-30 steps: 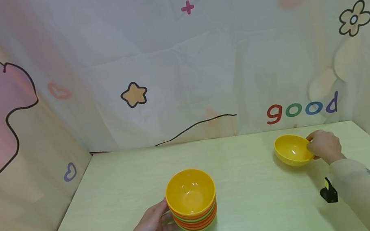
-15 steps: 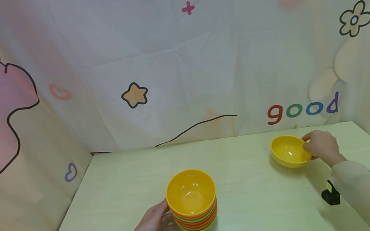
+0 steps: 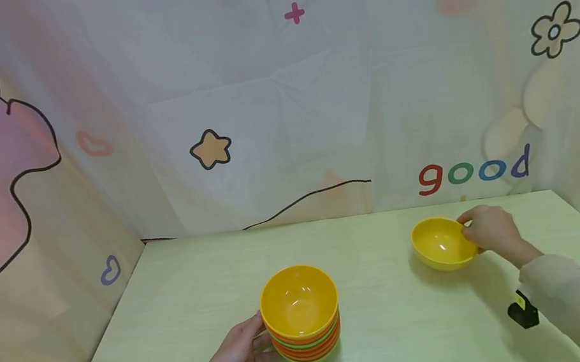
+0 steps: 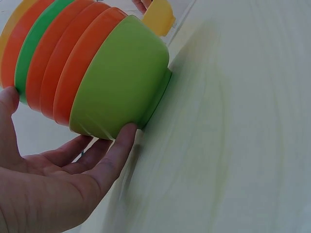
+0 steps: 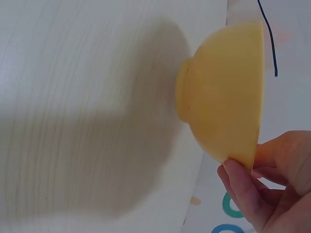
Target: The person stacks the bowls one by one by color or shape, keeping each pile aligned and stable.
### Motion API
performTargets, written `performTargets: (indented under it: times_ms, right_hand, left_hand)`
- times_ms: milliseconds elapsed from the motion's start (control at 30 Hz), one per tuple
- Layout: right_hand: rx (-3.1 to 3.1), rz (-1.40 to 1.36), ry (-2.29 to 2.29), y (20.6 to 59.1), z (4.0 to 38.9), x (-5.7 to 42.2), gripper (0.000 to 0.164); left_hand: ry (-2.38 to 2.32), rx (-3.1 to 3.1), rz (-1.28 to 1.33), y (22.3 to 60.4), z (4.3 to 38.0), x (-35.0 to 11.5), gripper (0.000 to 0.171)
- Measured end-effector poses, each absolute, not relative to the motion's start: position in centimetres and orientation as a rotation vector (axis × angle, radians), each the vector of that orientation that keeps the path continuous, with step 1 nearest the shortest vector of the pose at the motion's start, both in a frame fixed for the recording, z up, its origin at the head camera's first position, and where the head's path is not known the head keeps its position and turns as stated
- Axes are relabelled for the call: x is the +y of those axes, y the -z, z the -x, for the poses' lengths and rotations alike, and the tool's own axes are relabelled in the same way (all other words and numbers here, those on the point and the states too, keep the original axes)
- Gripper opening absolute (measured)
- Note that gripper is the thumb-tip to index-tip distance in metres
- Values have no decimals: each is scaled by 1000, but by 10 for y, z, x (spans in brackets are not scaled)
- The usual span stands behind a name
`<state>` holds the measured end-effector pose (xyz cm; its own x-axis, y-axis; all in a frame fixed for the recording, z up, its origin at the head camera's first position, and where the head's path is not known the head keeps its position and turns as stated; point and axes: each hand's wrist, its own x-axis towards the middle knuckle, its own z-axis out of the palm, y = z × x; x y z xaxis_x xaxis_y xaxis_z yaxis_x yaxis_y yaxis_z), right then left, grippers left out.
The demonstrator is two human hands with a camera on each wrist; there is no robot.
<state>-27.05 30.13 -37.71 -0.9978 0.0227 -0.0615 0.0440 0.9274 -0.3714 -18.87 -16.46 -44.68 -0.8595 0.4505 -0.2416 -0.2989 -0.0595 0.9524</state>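
A stack of bowls (image 3: pixel 308 343) stands on the table, left of the middle. Yellow is on top, with orange and green ones below and a light green bowl (image 4: pixel 124 73) at the bottom. My left hand (image 3: pixel 238 348) rests against the stack's left side, its thumb up near the upper bowls and its fairly straight fingers (image 4: pixel 114 162) touching the light green one. At the back right, my right hand (image 3: pixel 494 232) pinches the rim of a single yellow bowl (image 3: pixel 441 245) between thumb and fingers. That bowl hangs a little above the table, as its shadow lies apart from it.
The pale table (image 3: pixel 381 333) reaches back to a printed cloth wall (image 3: pixel 252 97), and cloth also closes off both sides. A small black object (image 3: pixel 523 311) is at my right sleeve (image 3: pixel 565 288).
My right hand has moved left with the yellow bowl, slightly nearer to me. The left hand and the stack have stayed in place.
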Motion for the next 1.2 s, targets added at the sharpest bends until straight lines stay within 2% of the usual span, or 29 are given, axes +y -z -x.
performTargets:
  times_ms: [1200]
  right_hand:
    - [3083,293,531,342,245,225,25]
  left_hand:
    - [-1960,1718,-154,448,190,-165,75]
